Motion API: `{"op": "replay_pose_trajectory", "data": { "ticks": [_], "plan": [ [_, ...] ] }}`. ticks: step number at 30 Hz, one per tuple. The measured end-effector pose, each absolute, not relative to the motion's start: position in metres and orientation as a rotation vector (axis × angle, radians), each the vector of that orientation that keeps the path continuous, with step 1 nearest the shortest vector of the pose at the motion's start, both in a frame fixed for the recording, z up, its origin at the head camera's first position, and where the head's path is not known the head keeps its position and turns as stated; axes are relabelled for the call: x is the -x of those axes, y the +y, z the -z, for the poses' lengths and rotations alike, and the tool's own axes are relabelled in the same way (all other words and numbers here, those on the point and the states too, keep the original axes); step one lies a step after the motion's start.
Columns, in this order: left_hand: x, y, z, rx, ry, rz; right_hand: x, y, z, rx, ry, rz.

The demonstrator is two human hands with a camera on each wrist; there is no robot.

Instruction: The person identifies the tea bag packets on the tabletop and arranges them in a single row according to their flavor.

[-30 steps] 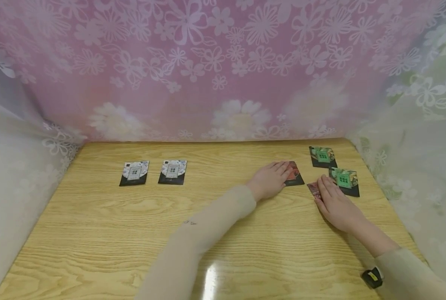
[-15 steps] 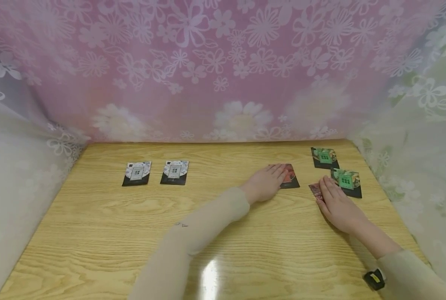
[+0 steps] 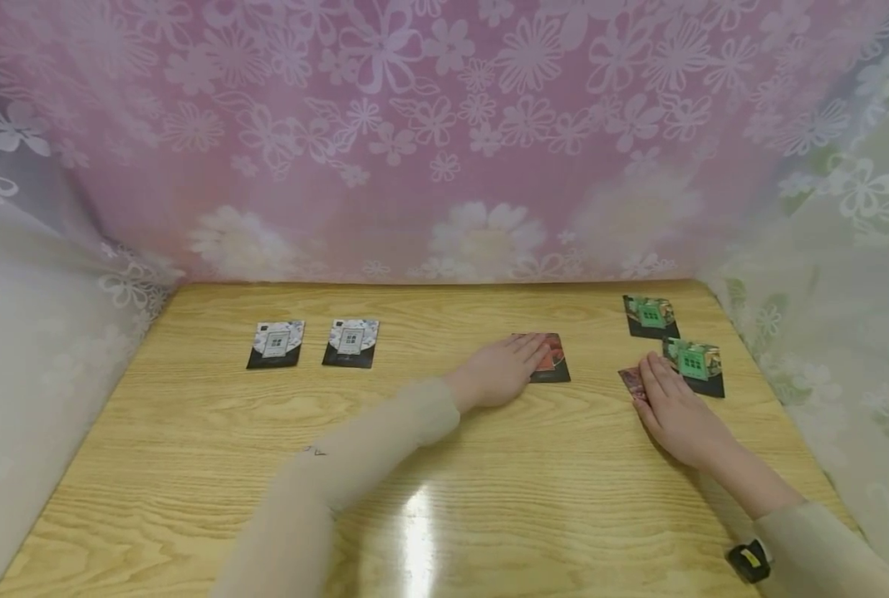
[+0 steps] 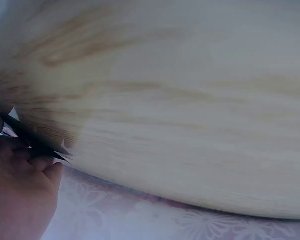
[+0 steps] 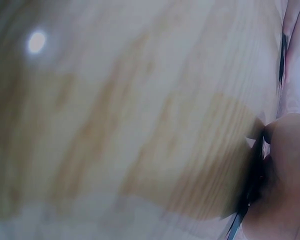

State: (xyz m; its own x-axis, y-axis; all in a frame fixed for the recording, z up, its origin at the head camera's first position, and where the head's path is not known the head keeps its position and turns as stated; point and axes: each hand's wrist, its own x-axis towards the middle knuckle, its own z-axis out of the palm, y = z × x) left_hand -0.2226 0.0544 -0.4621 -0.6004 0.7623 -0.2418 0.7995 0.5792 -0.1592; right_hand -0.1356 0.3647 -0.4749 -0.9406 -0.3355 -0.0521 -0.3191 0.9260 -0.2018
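The left hand (image 3: pixel 498 375) lies flat, palm down, fingers straight, its sleeved forearm stretched across. The right hand (image 3: pixel 675 409) lies flat too, fingers extended forward.

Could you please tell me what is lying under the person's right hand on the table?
A reddish card pokes out beside the right hand; the rest is covered.

Under my left hand (image 3: pixel 498 378) lies a red-and-black packet (image 3: pixel 550 358); by my right hand (image 3: pixel 676 411) a dark red one (image 3: pixel 631 383) beside two green-and-black packets (image 3: pixel 694 365). Two more packets (image 3: pixel 313 343) are white-patterned over black, on a pale yellow wood-grain table (image 3: pixel 190 465). My sleeves (image 3: pixel 370 440) are beige, and the curtain (image 3: pixel 444 133) is pink with white flowers.
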Motion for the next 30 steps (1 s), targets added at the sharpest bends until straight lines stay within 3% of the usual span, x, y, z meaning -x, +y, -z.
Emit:
{"op": "replay_pose_trajectory", "data": {
  "ticks": [16,30],
  "plan": [
    [0.223,-0.003,0.464,-1.379,2.646,0.355,0.135,0.364,0.474,0.486,2.973,0.307],
    [0.222,-0.044,0.468,-1.272,2.685,0.209,0.135,0.363,0.472,0.475,2.976,0.297]
  ]
}}
